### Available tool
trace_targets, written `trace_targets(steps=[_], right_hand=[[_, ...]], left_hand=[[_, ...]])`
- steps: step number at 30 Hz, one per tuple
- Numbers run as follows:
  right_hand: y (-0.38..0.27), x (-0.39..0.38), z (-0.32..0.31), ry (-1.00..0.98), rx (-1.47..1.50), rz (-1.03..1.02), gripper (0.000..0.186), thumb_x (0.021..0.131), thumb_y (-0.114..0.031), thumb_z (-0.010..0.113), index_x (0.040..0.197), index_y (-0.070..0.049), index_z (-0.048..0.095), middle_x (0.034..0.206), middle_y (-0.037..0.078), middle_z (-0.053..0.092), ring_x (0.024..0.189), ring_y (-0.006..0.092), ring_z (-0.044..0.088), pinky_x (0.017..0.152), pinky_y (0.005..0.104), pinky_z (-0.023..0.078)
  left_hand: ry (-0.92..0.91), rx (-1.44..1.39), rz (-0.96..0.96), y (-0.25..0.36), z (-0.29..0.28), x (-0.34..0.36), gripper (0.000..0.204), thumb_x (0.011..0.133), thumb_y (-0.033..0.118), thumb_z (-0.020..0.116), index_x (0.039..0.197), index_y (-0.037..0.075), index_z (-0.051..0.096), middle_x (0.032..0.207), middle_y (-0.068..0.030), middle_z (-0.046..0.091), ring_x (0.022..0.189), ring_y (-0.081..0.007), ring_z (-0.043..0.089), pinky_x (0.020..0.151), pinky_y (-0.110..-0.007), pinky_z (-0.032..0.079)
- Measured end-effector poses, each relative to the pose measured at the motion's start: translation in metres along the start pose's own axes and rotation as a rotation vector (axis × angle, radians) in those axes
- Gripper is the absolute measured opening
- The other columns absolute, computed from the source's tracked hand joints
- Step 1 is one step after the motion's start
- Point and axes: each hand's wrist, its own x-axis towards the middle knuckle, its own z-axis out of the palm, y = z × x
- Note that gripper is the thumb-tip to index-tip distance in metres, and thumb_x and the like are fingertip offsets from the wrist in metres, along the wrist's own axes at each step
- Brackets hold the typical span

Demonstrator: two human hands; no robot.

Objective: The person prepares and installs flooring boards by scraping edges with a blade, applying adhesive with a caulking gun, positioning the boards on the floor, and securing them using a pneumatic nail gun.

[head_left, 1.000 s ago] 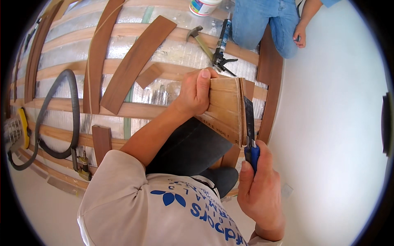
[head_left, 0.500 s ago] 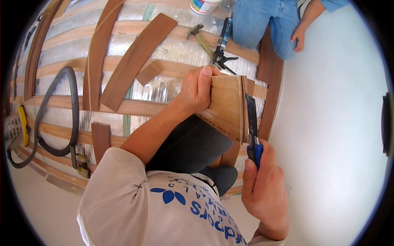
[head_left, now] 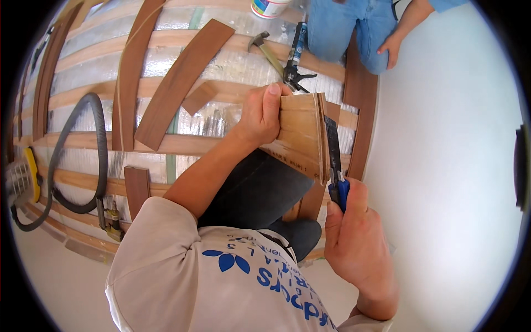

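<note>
My left hand (head_left: 261, 114) grips the top left end of a short wooden board (head_left: 298, 135), its pale brown back facing me. My right hand (head_left: 354, 243) holds a blue-handled cutting tool (head_left: 339, 193) with a long dark blade standing along the board's right edge. Just beyond the board lie a black caulking gun (head_left: 296, 74) with a tube in it and a claw hammer (head_left: 268, 52) with a pale handle. My dark-trousered leg is below the board.
A co-worker in blue jeans (head_left: 343, 33) kneels at top right. Loose planks (head_left: 182, 83) lie over joists and foil underlay. At left are a grey hose (head_left: 100, 141), a brass fitting and a yellow-black device (head_left: 30, 174). A white bucket (head_left: 268, 6) stands at top. A white wall is at right.
The board, both my hands and the tool have shifted slightly upward in view over the last half second. The co-worker's hand has moved a little to the left, near the knee.
</note>
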Motion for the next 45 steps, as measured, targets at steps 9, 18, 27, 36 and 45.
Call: trace_targets(steps=[9,18,27,36,45], right_hand=[[0.003,0.001,0.002,0.006,-0.017,-0.029,0.027,0.104,-0.008,0.053,0.127,-0.001,0.042,0.080,0.027,0.063,0.072,0.0551,0.060,0.063,0.0580,0.046],[0.010,0.000,0.003,0.013,-0.056,-0.043,0.028,0.104,-0.010,0.053,0.127,0.000,0.041,0.079,0.028,0.063,0.072,0.0546,0.060,0.062,0.0579,0.045],[0.010,-0.001,0.006,0.008,-0.067,-0.033,0.029,0.104,-0.009,0.053,0.127,0.001,0.041,0.080,0.029,0.063,0.073,0.0549,0.061,0.062,0.0578,0.046],[0.010,0.000,0.009,0.031,-0.084,-0.027,0.029,0.103,-0.007,0.053,0.128,0.001,0.041,0.081,0.031,0.064,0.075,0.0560,0.061,0.065,0.0599,0.046],[0.009,-0.001,0.010,0.047,-0.084,-0.040,0.031,0.103,-0.009,0.054,0.129,0.001,0.040,0.083,0.031,0.065,0.076,0.0569,0.061,0.065,0.0608,0.046]], left_hand=[[0.006,-0.019,0.003,0.001,0.000,-0.001,0.051,0.114,0.027,0.033,0.086,-0.002,0.065,0.068,-0.0126,0.059,0.062,-0.0244,0.057,0.063,-0.035,0.047],[0.036,0.016,0.017,0.004,0.002,-0.002,0.049,0.113,0.027,0.035,0.088,-0.002,0.066,0.068,-0.0153,0.060,0.061,-0.0274,0.059,0.063,-0.037,0.048],[0.044,0.008,0.052,-0.002,0.004,-0.002,0.048,0.112,0.026,0.035,0.087,-0.001,0.066,0.066,-0.0181,0.058,0.059,-0.0342,0.058,0.061,-0.040,0.047],[0.024,0.045,0.012,0.005,0.003,-0.001,0.049,0.112,0.026,0.034,0.087,-0.001,0.065,0.066,-0.0198,0.059,0.060,-0.0369,0.058,0.063,-0.041,0.047],[0.004,0.024,0.013,0.005,0.003,-0.001,0.050,0.113,0.027,0.033,0.087,-0.001,0.064,0.066,-0.0181,0.058,0.060,-0.0328,0.057,0.062,-0.039,0.047]])
